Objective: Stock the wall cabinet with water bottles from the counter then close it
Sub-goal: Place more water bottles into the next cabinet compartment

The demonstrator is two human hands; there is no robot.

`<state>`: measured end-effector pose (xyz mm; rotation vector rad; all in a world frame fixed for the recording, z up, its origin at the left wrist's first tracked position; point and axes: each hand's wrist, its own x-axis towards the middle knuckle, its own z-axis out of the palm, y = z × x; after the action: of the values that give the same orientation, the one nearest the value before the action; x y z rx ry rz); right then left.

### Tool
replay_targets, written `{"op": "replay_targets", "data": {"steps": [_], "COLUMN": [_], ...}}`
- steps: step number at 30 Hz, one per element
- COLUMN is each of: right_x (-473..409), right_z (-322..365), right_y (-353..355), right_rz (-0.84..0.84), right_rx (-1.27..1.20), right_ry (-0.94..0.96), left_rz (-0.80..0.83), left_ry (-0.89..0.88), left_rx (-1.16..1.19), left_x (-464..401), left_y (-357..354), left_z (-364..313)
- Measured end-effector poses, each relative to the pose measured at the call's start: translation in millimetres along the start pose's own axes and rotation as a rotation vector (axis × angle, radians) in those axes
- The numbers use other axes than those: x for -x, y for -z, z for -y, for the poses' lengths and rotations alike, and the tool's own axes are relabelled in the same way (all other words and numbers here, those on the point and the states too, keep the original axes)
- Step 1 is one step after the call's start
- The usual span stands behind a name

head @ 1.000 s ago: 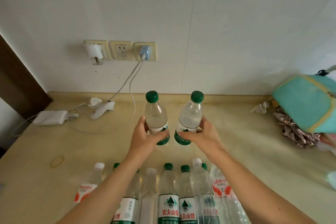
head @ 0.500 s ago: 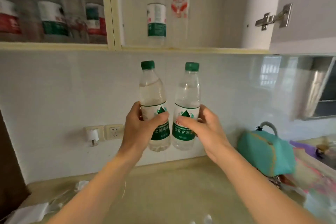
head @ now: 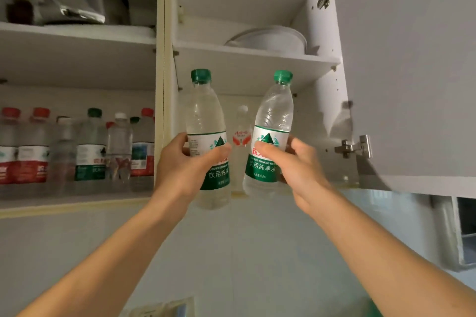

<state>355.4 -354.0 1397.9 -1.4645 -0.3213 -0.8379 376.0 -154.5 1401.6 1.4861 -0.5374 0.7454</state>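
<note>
Fingers of the left hand [head: 180, 170] and right hand [head: 296, 170] are each wrapping one green-capped bottle [head: 206, 121], [head: 275, 121] at frame centre, before the open right compartment [head: 257, 64]. Left shelf [head: 77, 201] is already holding many; door [head: 412, 72] is hanging open.

Two held bottles [head: 207, 136] side by side before cabinet [head: 164, 59]

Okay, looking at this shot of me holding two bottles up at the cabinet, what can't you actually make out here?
- Head view: the bottle with a white cap on the lower right shelf is mostly hidden behind the two green-capped bottles.
- Labels on the left shelf's bottle row are blurred, unreadable.
- Left hand and right hand cover part of each held label.
- The open door is cut off by the right edge.
- The counter is out of frame.
</note>
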Motion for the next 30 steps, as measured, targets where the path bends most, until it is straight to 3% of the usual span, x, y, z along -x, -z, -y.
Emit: {"op": "replay_targets", "data": {"steps": [5,14,18,24,30], "right_x": [-46.2,-98.8,-112.0,-125.9,-139.1], "right_z": [-11.3,-50.7,-62.4,-72.5,-80.0], "right_y": [-6.3,1.1,9.4,25.4,32.0], "right_rz": [-0.009,0.047,0.061,0.072,0.094], "right_rx": [0.059,0.201,0.217,0.292,0.364], "right_ry": [-0.068,-0.113,-0.104,-0.094,-0.093], "left_rz": [-0.061,-0.157,-0.088,0.141,0.180], "left_ry": [-0.001,0.216,0.238,0.248,0.257], "left_rx": [-0.174,-0.391,-0.392,-0.281,-0.345], "left_x": [-40.1,-88.5,-106.1,-115.0,-123.8], "left_y": [-16.0,-49.0,-60.1,-74.1,-105.2], "left_z": [3.0,48.0,62.4,83.9,91.3]}}
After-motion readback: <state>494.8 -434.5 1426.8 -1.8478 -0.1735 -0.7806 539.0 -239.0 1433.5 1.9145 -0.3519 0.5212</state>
